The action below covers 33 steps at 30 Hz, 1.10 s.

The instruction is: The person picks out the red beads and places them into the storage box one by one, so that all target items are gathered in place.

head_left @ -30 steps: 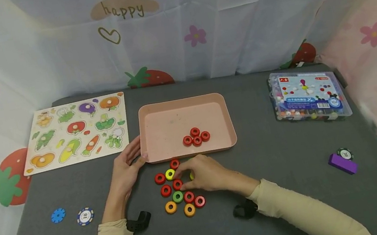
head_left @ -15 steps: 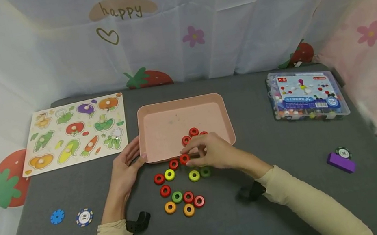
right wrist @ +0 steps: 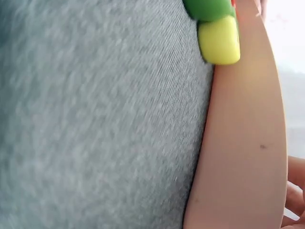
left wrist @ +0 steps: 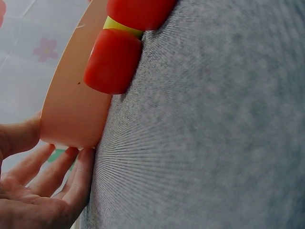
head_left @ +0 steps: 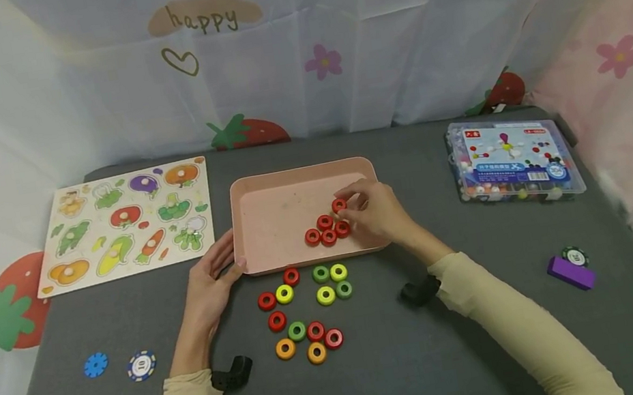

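In the head view, a pink tray [head_left: 271, 222] stands mid-table. My left hand [head_left: 213, 290] holds its front left corner, thumb at the rim and fingers along the outer side; the left wrist view shows this close up. Over the tray's right part, my right hand [head_left: 377, 212] pinches a red ring [head_left: 339, 205] between thumb and fingers. Beside it, several red rings [head_left: 328, 237] lie clustered on the tray floor. In front of the tray lie more rings: red [head_left: 267, 300], yellow [head_left: 326, 295], green [head_left: 297, 331] and orange [head_left: 285, 349]. The right wrist view barely shows the right hand's fingers.
A vegetable puzzle board [head_left: 125, 224] lies at the back left. A clear plastic box [head_left: 515, 159] of small coloured parts sits at the back right. Blue disc [head_left: 96, 364] and poker chip [head_left: 141, 366] lie left; a purple block [head_left: 571, 273] and dark chip [head_left: 576, 256] lie right.
My right hand has picked up a red ring from the group before the tray and carried it back and right into the tray. My left hand stays at the tray corner.
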{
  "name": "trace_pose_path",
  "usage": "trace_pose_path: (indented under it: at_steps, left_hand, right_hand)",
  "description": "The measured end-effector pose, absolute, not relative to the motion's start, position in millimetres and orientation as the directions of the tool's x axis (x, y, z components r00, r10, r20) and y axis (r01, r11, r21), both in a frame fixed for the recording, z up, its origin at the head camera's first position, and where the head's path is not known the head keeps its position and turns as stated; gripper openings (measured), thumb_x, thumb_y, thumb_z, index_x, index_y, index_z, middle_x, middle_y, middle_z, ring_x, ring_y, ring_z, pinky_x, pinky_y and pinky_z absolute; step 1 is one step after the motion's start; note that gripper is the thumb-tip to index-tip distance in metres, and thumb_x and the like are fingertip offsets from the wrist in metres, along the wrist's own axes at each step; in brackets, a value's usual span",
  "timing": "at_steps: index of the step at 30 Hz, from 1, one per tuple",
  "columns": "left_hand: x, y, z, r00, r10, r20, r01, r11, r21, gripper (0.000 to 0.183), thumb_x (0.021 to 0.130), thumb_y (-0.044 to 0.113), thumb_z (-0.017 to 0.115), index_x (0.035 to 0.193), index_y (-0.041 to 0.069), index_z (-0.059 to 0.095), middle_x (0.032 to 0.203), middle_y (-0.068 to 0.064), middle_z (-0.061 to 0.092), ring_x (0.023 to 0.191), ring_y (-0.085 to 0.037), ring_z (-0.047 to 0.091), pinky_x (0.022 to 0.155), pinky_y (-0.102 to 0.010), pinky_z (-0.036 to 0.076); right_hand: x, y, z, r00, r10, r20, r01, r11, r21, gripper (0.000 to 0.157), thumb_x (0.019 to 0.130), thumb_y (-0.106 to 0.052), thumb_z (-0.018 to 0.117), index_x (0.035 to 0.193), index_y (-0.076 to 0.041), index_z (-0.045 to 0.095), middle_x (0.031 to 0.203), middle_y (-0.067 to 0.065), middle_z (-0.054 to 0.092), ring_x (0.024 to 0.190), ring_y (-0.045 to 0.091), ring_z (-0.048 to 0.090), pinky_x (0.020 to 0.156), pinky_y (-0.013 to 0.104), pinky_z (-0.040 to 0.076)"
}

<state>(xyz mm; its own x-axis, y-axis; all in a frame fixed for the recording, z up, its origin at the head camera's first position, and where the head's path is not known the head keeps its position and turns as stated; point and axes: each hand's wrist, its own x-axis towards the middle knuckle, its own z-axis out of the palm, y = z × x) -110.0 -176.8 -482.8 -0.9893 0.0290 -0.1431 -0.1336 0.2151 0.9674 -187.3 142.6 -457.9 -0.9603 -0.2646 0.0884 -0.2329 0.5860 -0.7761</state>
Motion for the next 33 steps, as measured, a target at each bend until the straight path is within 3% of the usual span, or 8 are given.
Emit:
trace_pose_path:
  at_steps: [6, 12, 24, 33]
  left_hand:
    - [-109, -176, -483, -0.990, 0.026, -0.141, -0.132, 0.211, 0.968, 0.060, 0.098, 0.010, 0.064, 0.154, 0.014, 0.042, 0.153, -0.008, 0.048, 0.141, -0.024, 0.045, 0.114, -0.047, 0.036]
    - [-109, -175, -483, -0.990, 0.024, -0.140, -0.131, 0.213, 0.968, 0.060, 0.098, 0.009, 0.064, 0.154, 0.013, 0.041, 0.153, -0.009, 0.048, 0.141, -0.026, 0.044, 0.114, -0.048, 0.035]
    - [-109, -176, -484, -0.990, 0.023, -0.138, -0.130, 0.220, 0.967, 0.060, 0.098, 0.010, 0.064, 0.153, 0.014, 0.042, 0.152, -0.009, 0.048, 0.141, -0.026, 0.044, 0.115, -0.049, 0.034]
    - [-109, -176, -482, -0.990, 0.028, -0.138, -0.128, 0.222, 0.967, 0.060, 0.098, 0.011, 0.065, 0.153, 0.015, 0.043, 0.152, -0.008, 0.049, 0.141, -0.026, 0.045, 0.115, -0.049, 0.034]
  right_hand:
    - [-185, 139, -460, -0.966, -0.251, 0.060, -0.207, 0.611, -0.764, 0.030, 0.087, -0.010, 0.078, 0.116, -0.006, 0.074, 0.102, 0.010, 0.071, 0.085, 0.024, 0.067, 0.075, 0.038, 0.055]
    - [-183, 139, -460, -0.969, -0.245, 0.036, -0.186, 0.623, -0.759, 0.029, 0.087, -0.009, 0.078, 0.116, -0.006, 0.074, 0.104, 0.010, 0.071, 0.088, 0.024, 0.068, 0.079, 0.041, 0.057]
    - [-183, 138, -460, -0.963, -0.266, 0.032, -0.195, 0.615, -0.764, 0.021, 0.089, -0.013, 0.078, 0.108, -0.006, 0.076, 0.094, 0.007, 0.075, 0.084, 0.020, 0.069, 0.076, 0.037, 0.058]
    - [-163, 131, -451, -0.917, -0.387, 0.095, -0.284, 0.467, -0.838, 0.018, 0.085, -0.008, 0.079, 0.103, -0.004, 0.076, 0.091, 0.005, 0.071, 0.079, 0.018, 0.060, 0.069, 0.030, 0.050]
